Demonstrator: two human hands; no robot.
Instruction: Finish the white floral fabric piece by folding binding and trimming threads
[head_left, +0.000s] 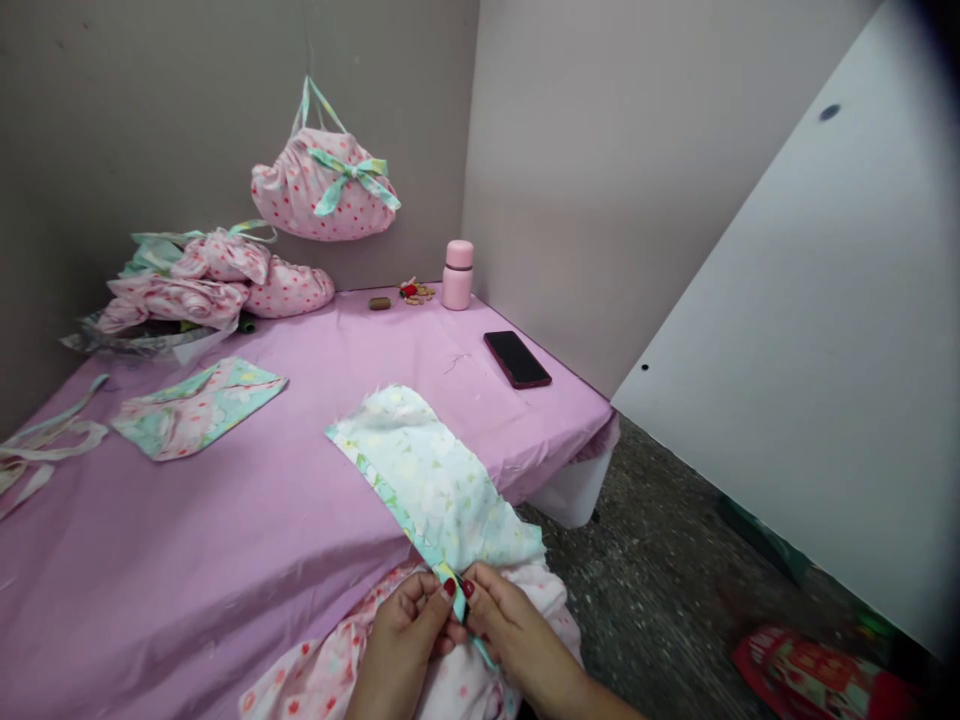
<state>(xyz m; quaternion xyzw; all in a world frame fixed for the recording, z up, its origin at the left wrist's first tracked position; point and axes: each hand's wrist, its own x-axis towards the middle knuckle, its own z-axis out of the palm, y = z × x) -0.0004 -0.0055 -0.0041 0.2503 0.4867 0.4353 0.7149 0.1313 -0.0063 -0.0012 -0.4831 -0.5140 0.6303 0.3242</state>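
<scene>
A pale floral fabric piece (431,478) with a folded mint edge lies over the front edge of the pink-covered table (225,520). Both hands pinch that folded edge at its near end. My left hand (405,640) and my right hand (510,630) meet thumb to thumb, fingers closed on the cloth. Pink dotted fabric (322,680) is bunched under and around the hands, in my lap.
A dark phone (517,359) lies at the table's right edge. A pink bottle (457,274) and small bits stand by the back wall. A dotted pink bag (324,185) hangs on the wall above a pile of similar bags (217,280). A mint fabric piece (196,405) and strips (45,445) lie left.
</scene>
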